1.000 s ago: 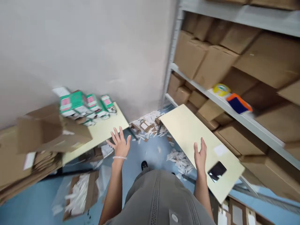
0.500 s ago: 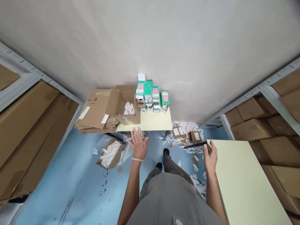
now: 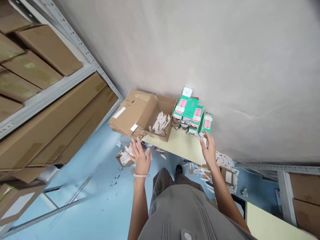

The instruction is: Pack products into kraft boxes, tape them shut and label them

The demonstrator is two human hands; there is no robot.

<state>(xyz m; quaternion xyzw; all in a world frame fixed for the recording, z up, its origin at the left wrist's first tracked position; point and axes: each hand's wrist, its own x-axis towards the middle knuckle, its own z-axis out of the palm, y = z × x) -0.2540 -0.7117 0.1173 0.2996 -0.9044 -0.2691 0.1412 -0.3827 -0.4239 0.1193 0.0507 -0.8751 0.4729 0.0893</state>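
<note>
Left hand (image 3: 143,163) and right hand (image 3: 209,153), both empty with fingers parted wide, hover near the table (image 3: 186,145), seemingly pre-grasp, where any grip calls for closing in.

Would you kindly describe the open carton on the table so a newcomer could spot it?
Beside the grey wall stands a pale yellow table. On it, between flattened cardboard and green-and-pink boxes, sits the open carton, set apart by its open top showing loose white pieces.

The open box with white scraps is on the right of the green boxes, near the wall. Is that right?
Not quite: the head view shows the open box with white scraps on the left of the green boxes, near the wall.
</note>
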